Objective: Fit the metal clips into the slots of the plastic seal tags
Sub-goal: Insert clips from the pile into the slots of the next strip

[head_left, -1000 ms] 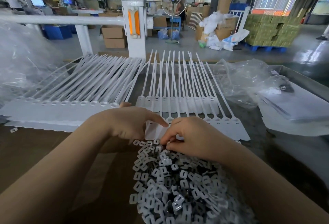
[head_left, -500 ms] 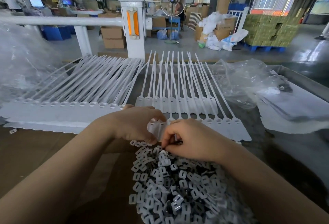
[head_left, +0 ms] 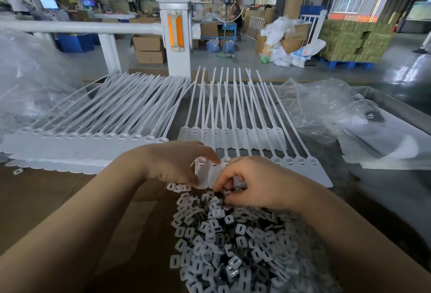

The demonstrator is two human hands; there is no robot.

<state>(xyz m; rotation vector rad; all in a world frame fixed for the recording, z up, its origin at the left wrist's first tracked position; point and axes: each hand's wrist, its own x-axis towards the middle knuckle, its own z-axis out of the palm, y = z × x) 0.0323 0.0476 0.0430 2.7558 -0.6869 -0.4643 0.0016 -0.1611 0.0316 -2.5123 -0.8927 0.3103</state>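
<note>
A white plastic seal tag (head_left: 202,172), lifted at centre, is pinched by the left hand (head_left: 173,162). At its 3 o'clock the right hand (head_left: 251,182) pinches its lower edge, above the pile of small white-framed metal clips (head_left: 233,241) at 6 o'clock.

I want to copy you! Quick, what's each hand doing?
Left hand: fingers grip the seal tag.
Right hand: fingers curled at the tag's edge, over the clip pile; holding a clip, cannot tell.
</note>
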